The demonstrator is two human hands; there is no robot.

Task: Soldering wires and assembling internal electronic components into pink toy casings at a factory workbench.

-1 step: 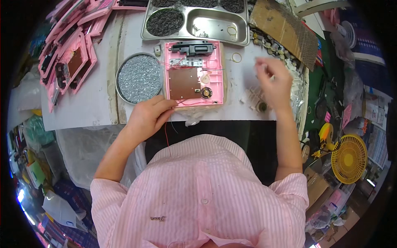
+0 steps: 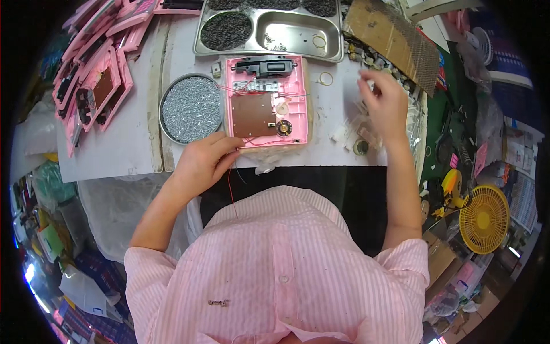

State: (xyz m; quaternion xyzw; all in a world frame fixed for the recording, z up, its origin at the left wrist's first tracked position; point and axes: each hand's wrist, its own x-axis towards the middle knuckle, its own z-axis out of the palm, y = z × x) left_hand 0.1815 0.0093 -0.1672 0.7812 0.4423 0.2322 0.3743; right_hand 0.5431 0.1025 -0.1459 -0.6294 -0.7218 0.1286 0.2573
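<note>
The left hand, left of centre in the frame, has thumb and fingertips closed in a pinch on a red wire at the lower left corner of the pink housing. The wire hangs down below the fingers toward the striped shirt.

The housing lies flat on the table, upper centre of the frame, just up and to the right of the left hand. It holds a brown board, a black module along its top edge and a round black dial at the lower right of the board.

The right hand hangs right of centre, apart from the housing, nearest a pile of pale plastic parts. Its fingers are loosely curled; I cannot tell whether anything small is between the tips.

Just left of the housing stands a round dish full of small silvery pieces. At the top of the frame is a metal tray with dark bits in its compartments. More pink housings are stacked at the upper left.
</note>
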